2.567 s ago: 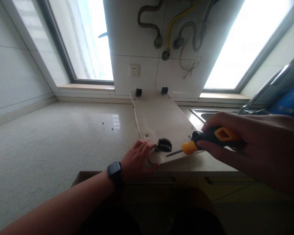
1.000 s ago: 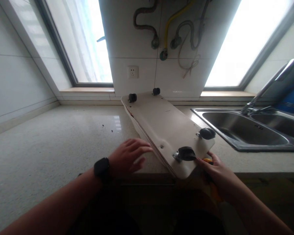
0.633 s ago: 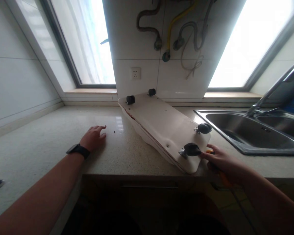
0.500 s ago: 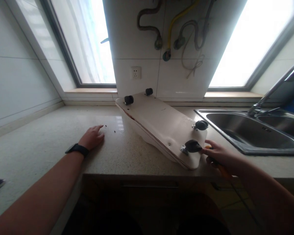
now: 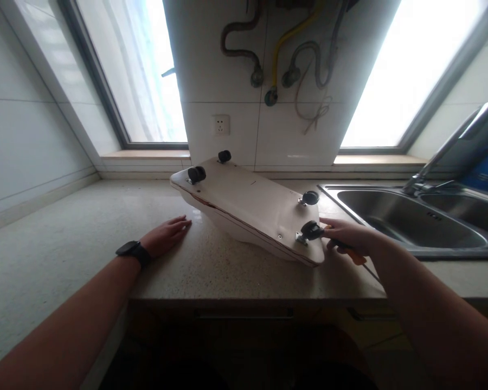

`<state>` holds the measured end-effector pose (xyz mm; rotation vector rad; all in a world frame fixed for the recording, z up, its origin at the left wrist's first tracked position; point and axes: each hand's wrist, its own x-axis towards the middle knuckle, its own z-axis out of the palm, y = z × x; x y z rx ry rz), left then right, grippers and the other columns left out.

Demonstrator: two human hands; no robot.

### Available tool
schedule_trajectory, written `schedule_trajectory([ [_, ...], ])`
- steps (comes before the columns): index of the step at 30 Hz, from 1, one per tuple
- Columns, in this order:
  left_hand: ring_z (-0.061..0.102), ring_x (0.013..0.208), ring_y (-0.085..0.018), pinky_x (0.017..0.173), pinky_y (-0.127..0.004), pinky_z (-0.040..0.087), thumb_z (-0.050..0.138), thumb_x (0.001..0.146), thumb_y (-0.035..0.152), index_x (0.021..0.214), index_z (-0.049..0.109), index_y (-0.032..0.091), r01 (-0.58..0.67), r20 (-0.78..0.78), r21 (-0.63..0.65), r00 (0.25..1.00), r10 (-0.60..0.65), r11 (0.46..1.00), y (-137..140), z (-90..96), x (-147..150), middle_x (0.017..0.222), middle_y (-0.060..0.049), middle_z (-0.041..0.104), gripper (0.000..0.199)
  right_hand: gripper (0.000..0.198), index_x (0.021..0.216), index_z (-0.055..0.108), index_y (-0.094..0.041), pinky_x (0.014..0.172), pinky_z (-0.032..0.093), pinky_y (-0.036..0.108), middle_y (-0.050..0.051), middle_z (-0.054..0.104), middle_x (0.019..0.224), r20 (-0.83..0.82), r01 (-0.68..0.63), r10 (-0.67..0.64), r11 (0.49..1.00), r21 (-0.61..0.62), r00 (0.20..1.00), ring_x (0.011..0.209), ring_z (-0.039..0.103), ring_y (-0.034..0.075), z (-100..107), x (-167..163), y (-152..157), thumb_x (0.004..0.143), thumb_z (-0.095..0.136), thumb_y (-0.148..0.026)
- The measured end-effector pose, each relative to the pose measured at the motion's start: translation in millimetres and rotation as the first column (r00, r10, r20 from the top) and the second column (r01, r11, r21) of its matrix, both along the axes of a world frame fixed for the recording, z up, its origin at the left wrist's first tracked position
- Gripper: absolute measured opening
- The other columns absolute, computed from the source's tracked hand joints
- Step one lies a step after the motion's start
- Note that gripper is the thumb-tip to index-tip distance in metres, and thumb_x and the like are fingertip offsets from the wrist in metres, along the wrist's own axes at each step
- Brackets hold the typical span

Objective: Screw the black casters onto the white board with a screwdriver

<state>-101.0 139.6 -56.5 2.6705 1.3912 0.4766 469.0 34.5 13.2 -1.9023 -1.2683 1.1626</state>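
Left hand (image 5: 165,236) lies flat and empty on the tabletop (image 5: 65,244) while the right hand (image 5: 345,237), clutching the screwdriver (image 5: 355,255), steadies the tilted wheeled board (image 5: 248,208), which might slide off the edge.

Readable text: none anywhere in view.
Board (image 5: 248,203): plain pale face, no label or brand.
Socket (image 5: 222,125), on the wall above the board: no marking that can be made out.
Watch (image 5: 129,249), left of the board: dark face, nothing legible.
Blue thing (image 5: 486,173), far right of the board: too dim and cut off to read.
Castors (image 5: 196,174) on the board: black, unmarked.
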Motion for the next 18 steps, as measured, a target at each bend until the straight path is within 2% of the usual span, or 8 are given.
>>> schedule_trajectory([
  [3, 0.056, 0.14, -0.024, 0.122, -0.042, 0.041, 0.037, 0.105, 0.038, 0.14, 0.066, 0.025, 0.062, 0.01, -0.007, 0.998, -0.062, 0.998, -12, 2.6, 8, 0.152, -0.005, 0.059, 0.047, 0.082, 0.147, 0.053, -0.023, 0.044, 0.051, 0.022, 0.012, 0.075, 0.107, 0.046, -0.043, 0.044, 0.999, -0.021, 0.998, 0.068, 0.072, 0.018, 1, 5, 9, 0.072, 0.085, -0.033],
  [6, 0.063, 0.134, -0.025, 0.12, -0.046, 0.045, 0.038, 0.104, 0.032, 0.135, 0.069, 0.025, 0.07, 0.019, -0.009, 0.997, -0.07, 0.997, -20, 4.7, 12, 0.145, -0.004, 0.065, 0.045, 0.064, 0.133, 0.064, -0.021, 0.041, 0.047, 0.02, 0.011, 0.075, 0.098, 0.079, -0.096, 0.099, 0.995, -0.036, 0.992, 0.069, 0.071, 0.018, 5, 5, 13, 0.073, 0.084, -0.033],
  [10, 0.064, 0.132, -0.023, 0.119, -0.043, 0.047, 0.039, 0.104, 0.026, 0.136, 0.068, 0.025, 0.103, 0.025, -0.025, 0.994, -0.102, 0.994, -35, 5.4, 19, 0.147, -0.003, 0.063, 0.044, 0.049, 0.121, 0.068, -0.02, 0.039, 0.043, 0.018, 0.009, 0.073, 0.088, 0.116, -0.155, 0.16, 0.987, -0.048, 0.98, 0.064, 0.068, 0.015, 11, 2, 13, 0.075, 0.081, -0.031],
  [14, 0.062, 0.134, -0.022, 0.12, -0.041, 0.045, 0.043, 0.104, 0.028, 0.138, 0.067, 0.028, 0.136, -0.005, -0.02, 0.991, -0.136, 0.99, -55, 9.1, 37, 0.148, 0.0, 0.062, 0.042, 0.039, 0.113, 0.069, -0.02, 0.038, 0.04, 0.018, 0.009, 0.071, 0.078, 0.153, -0.19, 0.196, 0.98, -0.055, 0.969, 0.058, 0.063, 0.014, 13, 1, 15, 0.077, 0.078, -0.029],
  [18, 0.062, 0.134, -0.021, 0.12, -0.039, 0.046, 0.041, 0.104, 0.023, 0.138, 0.068, 0.025, 0.187, -0.011, -0.029, 0.982, -0.188, 0.982, -72, 15.1, 60, 0.147, -0.002, 0.063, 0.043, 0.027, 0.1, 0.069, -0.021, 0.039, 0.04, 0.018, 0.009, 0.072, 0.079, 0.174, -0.234, 0.241, 0.971, -0.056, 0.955, 0.059, 0.064, 0.015, 13, 2, 21, 0.076, 0.078, -0.029],
])
